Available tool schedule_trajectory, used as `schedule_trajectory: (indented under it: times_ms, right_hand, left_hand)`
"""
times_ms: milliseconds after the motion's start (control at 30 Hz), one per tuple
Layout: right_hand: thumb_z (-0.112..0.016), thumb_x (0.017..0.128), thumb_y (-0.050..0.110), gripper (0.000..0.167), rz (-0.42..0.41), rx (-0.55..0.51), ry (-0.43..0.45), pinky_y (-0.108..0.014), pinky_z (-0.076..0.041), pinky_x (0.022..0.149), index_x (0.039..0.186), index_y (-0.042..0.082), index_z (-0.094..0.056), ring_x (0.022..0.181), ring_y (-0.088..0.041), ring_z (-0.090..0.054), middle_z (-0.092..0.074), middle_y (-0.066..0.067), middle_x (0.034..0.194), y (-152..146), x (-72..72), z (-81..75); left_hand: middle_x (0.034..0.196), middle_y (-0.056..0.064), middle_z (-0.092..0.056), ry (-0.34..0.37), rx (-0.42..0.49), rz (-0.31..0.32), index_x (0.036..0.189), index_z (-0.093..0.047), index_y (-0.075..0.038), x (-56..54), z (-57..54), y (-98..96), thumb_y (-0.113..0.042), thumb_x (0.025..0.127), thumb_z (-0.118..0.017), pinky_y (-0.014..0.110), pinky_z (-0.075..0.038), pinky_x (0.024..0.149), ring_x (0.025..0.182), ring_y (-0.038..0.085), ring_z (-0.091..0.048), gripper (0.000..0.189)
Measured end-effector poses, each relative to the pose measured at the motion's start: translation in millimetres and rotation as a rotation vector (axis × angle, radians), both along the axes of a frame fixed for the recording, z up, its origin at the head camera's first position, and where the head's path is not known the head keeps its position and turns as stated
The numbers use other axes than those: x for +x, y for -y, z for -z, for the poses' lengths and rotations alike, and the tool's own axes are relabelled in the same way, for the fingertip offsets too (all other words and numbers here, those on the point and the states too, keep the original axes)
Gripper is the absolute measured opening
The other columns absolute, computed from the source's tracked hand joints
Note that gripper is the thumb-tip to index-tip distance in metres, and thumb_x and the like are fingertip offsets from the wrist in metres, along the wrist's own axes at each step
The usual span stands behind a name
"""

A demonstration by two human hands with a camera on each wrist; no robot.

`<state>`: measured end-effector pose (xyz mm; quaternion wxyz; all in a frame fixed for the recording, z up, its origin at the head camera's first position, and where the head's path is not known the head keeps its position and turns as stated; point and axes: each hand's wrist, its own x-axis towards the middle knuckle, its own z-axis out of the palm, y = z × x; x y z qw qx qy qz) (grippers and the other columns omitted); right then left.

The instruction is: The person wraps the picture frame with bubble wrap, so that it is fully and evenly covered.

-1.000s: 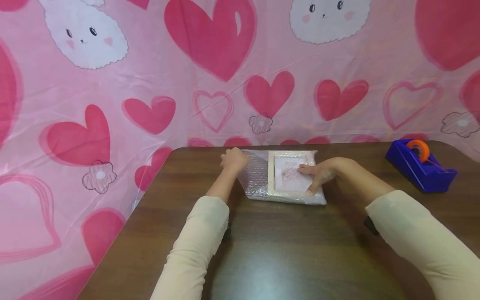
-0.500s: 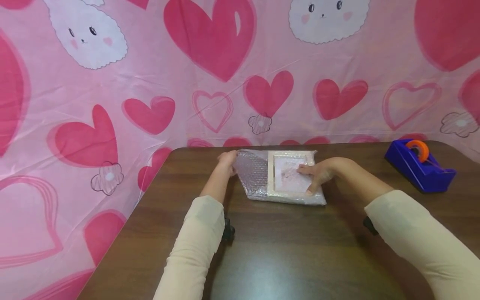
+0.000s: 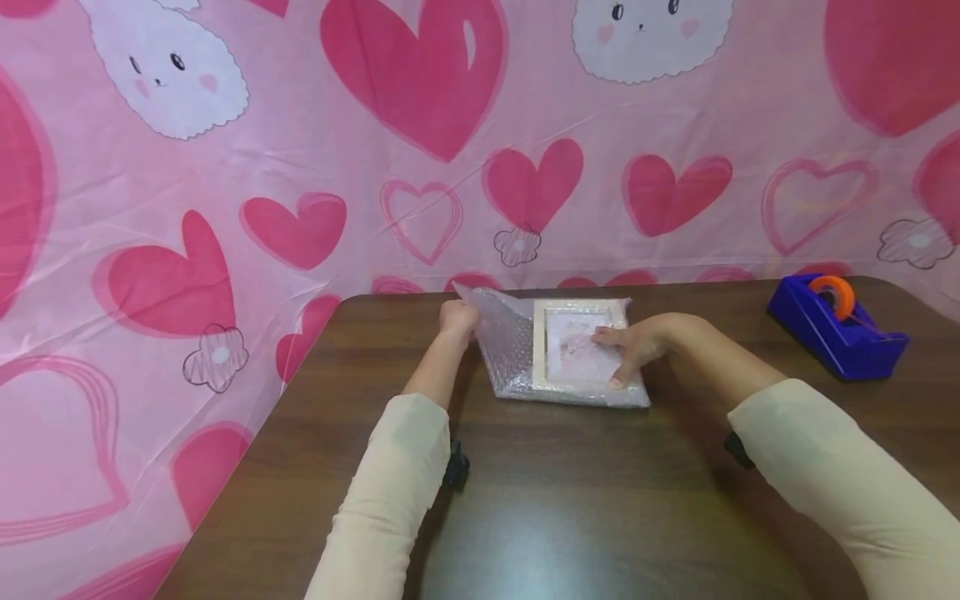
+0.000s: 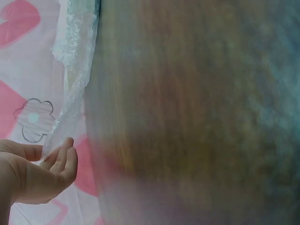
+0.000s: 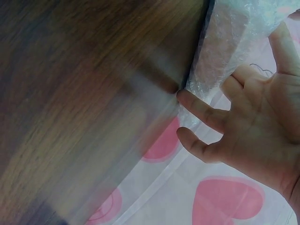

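A pale picture frame (image 3: 539, 354) lies flat on the bubble wrap (image 3: 506, 354), and part of the wrap also seems to cover it. At the wrap's left end my left hand (image 3: 458, 320) holds the loose flap, which stands a little off the table. In the left wrist view that hand (image 4: 40, 178) pinches the edge of the bubble wrap (image 4: 77, 75) between thumb and fingers. My right hand (image 3: 645, 343) rests on the right part of the frame with its fingers spread. From the right wrist, the hand's (image 5: 262, 112) little finger and its neighbour extend past the wrap's edge.
A blue tape dispenser (image 3: 847, 333) with an orange-cored roll (image 3: 843, 298) stands at the table's back right. The brown wooden table (image 3: 570, 500) reaches back to a pink cloth (image 3: 442, 217) printed with hearts.
My left hand went slightly left, then took hold of the wrap's left edge and raised it, so the far corner now sticks up. My right hand stayed on the frame.
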<state>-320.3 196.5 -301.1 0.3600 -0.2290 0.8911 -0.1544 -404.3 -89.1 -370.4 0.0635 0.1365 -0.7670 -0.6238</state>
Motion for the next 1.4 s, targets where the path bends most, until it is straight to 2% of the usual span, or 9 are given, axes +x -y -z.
schedule_trajectory:
  times_ms: [100,233,367,500,633,833,1033,1267,1400]
  right_hand:
    - [-0.074,0.076,0.036,0.106,-0.004,0.004,-0.007,-0.058,0.000,0.106,0.146,-0.001,-0.004,0.133,-0.045,0.012,0.013,-0.026,0.148,0,0.2,-0.6]
    - [-0.074,0.076,0.036,0.107,0.000,0.005,-0.001,-0.057,0.000,0.106,0.146,0.000,-0.003,0.133,-0.044,0.013,0.013,-0.025,0.148,0,0.0,0.0]
    - [-0.074,0.076,0.036,0.107,0.007,0.007,0.001,-0.057,0.000,0.106,0.146,0.000,-0.002,0.133,-0.044,0.013,0.014,-0.025,0.148,1,-0.2,0.0]
    - [-0.075,0.076,0.035,0.106,0.006,0.008,0.000,-0.057,0.000,0.106,0.146,-0.001,-0.003,0.133,-0.044,0.012,0.013,-0.025,0.148,1,-0.6,-0.5]
    - [-0.074,0.077,0.034,0.105,-0.007,0.010,0.000,-0.057,0.000,0.107,0.146,-0.002,-0.003,0.133,-0.044,0.013,0.014,-0.026,0.148,3,-0.6,-1.0]
    - [-0.074,0.078,0.033,0.104,-0.036,0.008,-0.024,-0.057,0.001,0.106,0.145,-0.004,-0.004,0.133,-0.045,0.012,0.012,-0.028,0.147,2,-0.7,-0.8]
    - [-0.074,0.077,0.034,0.105,-0.022,0.007,-0.015,-0.057,0.001,0.106,0.145,-0.003,-0.004,0.133,-0.045,0.013,0.013,-0.028,0.147,1,-2.6,1.0]
    - [-0.074,0.076,0.036,0.107,0.023,0.015,0.021,-0.058,0.001,0.106,0.147,0.001,-0.001,0.133,-0.045,0.013,0.016,-0.024,0.148,1,-3.7,1.5]
    - [-0.074,0.076,0.034,0.107,0.024,0.001,0.023,-0.058,0.002,0.106,0.146,0.001,-0.001,0.133,-0.045,0.014,0.016,-0.025,0.148,0,-3.0,1.4]
  left_hand:
    - [0.102,0.017,-0.064,0.013,-0.109,-0.009,0.112,-0.065,0.001,41.7,-36.4,-12.6,0.004,0.082,-0.052,0.033,-0.053,0.073,0.084,0.026,-0.064,0.033]
    - [0.098,0.016,-0.067,-0.041,-0.223,-0.010,0.115,-0.065,-0.003,61.3,-52.4,-21.8,-0.004,0.085,-0.053,0.031,-0.052,0.075,0.085,0.024,-0.066,0.032]
    - [0.089,0.013,-0.066,-0.101,-0.320,-0.004,0.099,-0.069,-0.001,65.2,-58.4,-28.2,-0.004,0.085,-0.048,0.031,-0.049,0.067,0.079,0.023,-0.059,0.025]
    - [0.082,0.013,-0.060,-0.144,-0.399,-0.001,0.080,-0.062,0.003,65.4,-64.5,-34.4,-0.002,0.085,-0.044,0.032,-0.043,0.062,0.074,0.023,-0.048,0.019]
    - [0.079,0.012,-0.059,-0.182,-0.465,0.007,0.076,-0.060,0.003,63.9,-69.4,-41.0,-0.001,0.085,-0.044,0.034,-0.045,0.063,0.073,0.023,-0.050,0.019]
    - [0.094,0.013,-0.068,-0.181,-0.427,0.039,0.098,-0.070,-0.003,64.7,-77.0,-56.9,-0.001,0.084,-0.049,0.034,-0.050,0.070,0.084,0.025,-0.061,0.025]
    - [0.107,0.009,-0.067,-0.203,-0.385,0.090,0.114,-0.067,-0.009,68.4,-79.9,-76.9,-0.002,0.086,-0.052,0.034,-0.050,0.076,0.094,0.023,-0.062,0.033]
    - [0.116,0.003,-0.063,-0.221,-0.475,0.152,0.119,-0.064,-0.012,72.5,-76.0,-97.0,-0.007,0.089,-0.050,0.034,-0.047,0.086,0.106,0.021,-0.059,0.034]
    - [0.114,0.000,-0.065,-0.221,-0.556,0.191,0.119,-0.064,-0.017,74.5,-72.4,-106.1,-0.008,0.089,-0.049,0.034,-0.049,0.081,0.103,0.022,-0.060,0.035]
